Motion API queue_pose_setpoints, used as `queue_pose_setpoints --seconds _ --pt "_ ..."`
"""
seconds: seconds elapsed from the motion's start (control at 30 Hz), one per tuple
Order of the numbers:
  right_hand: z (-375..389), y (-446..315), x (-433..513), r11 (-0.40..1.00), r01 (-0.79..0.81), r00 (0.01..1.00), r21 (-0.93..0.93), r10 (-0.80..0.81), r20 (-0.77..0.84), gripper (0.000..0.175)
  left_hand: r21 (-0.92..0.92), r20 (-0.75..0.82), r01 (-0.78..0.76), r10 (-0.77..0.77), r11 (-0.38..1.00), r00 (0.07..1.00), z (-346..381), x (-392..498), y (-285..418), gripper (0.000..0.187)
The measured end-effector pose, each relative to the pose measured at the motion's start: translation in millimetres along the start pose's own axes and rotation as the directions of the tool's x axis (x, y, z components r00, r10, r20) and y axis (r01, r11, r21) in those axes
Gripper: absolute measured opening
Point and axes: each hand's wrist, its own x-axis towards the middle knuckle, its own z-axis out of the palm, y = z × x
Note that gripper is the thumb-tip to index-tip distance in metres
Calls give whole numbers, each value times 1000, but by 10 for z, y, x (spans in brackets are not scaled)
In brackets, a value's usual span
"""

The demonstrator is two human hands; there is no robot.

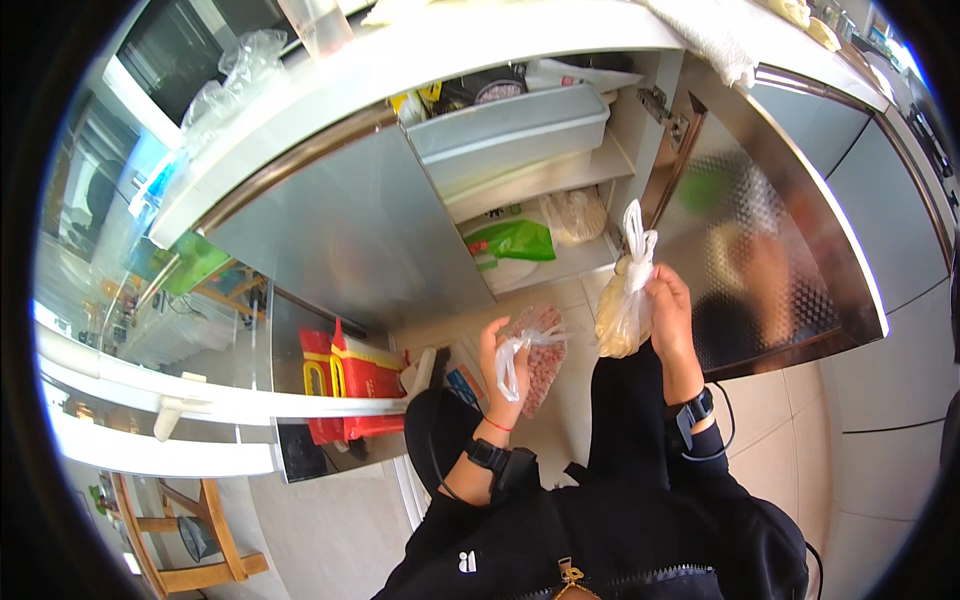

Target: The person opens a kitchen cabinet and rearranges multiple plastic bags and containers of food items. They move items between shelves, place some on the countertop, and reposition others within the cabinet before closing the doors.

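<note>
My left hand [498,382] holds a knotted clear plastic bag of small pinkish-red pieces [546,364], perhaps peanuts or beans, low over the tiled floor. In my right hand [672,319], raised a little higher, is a plastic bag with pale yellow contents [619,319], its tied white top pointing up. Before me stands an open cabinet. Its upper shelf bears a grey plastic bin [517,124] with packets in it. On the cabinet's bottom lie a green packet [517,240] and a tied clear bag of pale contents [577,216].
The open cabinet door [757,262] stands close to my right hand. A closed grey door panel [360,232] covers the cabinet's left side. Red and yellow bags [367,375] stand on the floor at left. Above runs a white countertop [465,52] with a towel [705,37] hanging over its edge.
</note>
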Motion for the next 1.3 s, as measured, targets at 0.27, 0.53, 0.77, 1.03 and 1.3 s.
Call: queue_pose_setpoints --seconds 0.27,0.53,0.77,1.03,1.3 --pt "578 -752 89 994 61 995 92 -68 73 13 -7 -61 -19 19 1000 998 16 -3 -72 37" --pt "1179 -2356 308 753 456 889 474 -401 -218 18 -211 19 7 -3 978 1000 85 13 47 38" --pt "1186 -3532 1117 445 871 485 207 -719 -498 18 -259 37 -19 30 966 999 133 4 112 39" --pt "982 -3384 2699 627 568 557 -532 -769 -313 33 -200 55 1 10 980 998 65 -6 131 36" --pt "1254 -1813 1049 487 814 513 -318 -858 -1 15 -195 137 47 -20 980 990 -35 28 -106 39"
